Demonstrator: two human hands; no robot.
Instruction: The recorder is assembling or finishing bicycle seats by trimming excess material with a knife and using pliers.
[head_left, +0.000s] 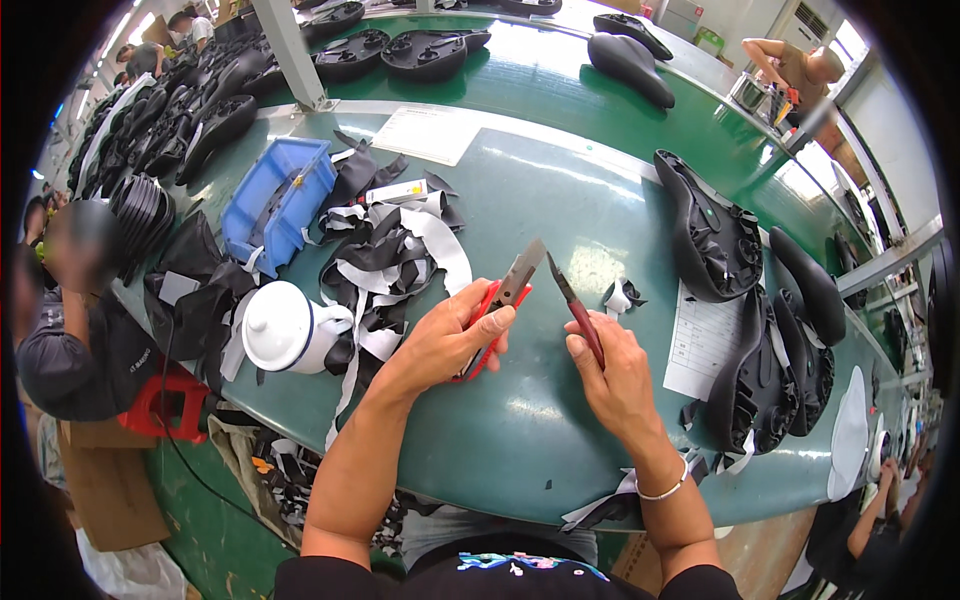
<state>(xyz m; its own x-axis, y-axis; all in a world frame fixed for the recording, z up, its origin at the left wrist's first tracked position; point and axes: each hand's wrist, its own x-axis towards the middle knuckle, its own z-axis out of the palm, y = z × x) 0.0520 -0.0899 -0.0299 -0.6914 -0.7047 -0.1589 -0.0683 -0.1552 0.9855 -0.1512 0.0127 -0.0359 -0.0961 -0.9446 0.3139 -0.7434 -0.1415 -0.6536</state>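
In the middle of the view, over the green table, my left hand [455, 335] is closed round a red-handled cutting tool [520, 270] with a broad grey metal blade and a round pivot. Its exact kind is unclear. My right hand [612, 370] grips a knife [568, 290] with a dark red handle and a thin, dark, pointed blade. Both tips point up and inward, close together with a small gap. Beyond the knife lies a small curled black-and-white scrap [622, 296]. Black and white trimmed strips [385, 265] are heaped left of my left hand.
A white lidded mug [283, 328] and a blue bin [275, 205] stand on the left. Black bicycle saddles [708, 235] lie at right beside a printed sheet [695, 345]; more are piled at far left. A metal post [290, 50] rises behind. Other people sit or work around the edges.
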